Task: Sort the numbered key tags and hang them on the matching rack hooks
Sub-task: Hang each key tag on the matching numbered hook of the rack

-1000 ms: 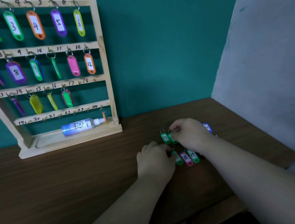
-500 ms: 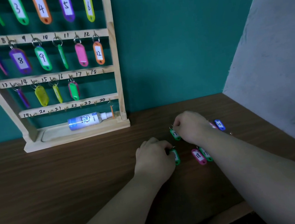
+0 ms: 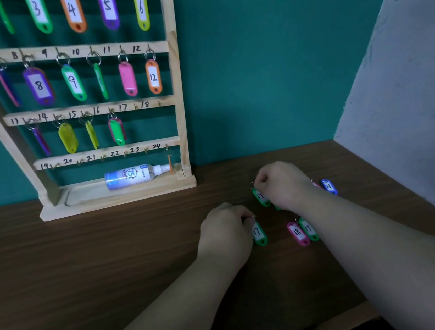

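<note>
A wooden key rack [image 3: 177, 87] stands at the back left, with numbered hooks and several coloured tags hanging on it. Loose tags lie on the brown table [image 3: 86, 263] at the right. My left hand [image 3: 226, 235] pinches the ring of a green tag marked 17 [image 3: 259, 235], which lies on the table. My right hand [image 3: 284, 184] pinches the ring of another green tag [image 3: 261, 197]. A pink tag marked 18 [image 3: 297, 233] and a green tag marked 19 [image 3: 308, 229] lie between my forearms. A blue tag marked 23 [image 3: 329, 186] lies behind my right wrist.
A small spray bottle [image 3: 132, 176] lies in the rack's base tray. A grey wall [image 3: 408, 100] closes the right side, a teal wall the back. Hooks 17 to 23 on the rack carry no tags; a thin orange tag [image 3: 170, 163] hangs at 24.
The view has dropped and shifted so the rack sits higher and nearer. My hands have drawn apart, each with a green tag; the 18 and 19 tags now lie uncovered.
</note>
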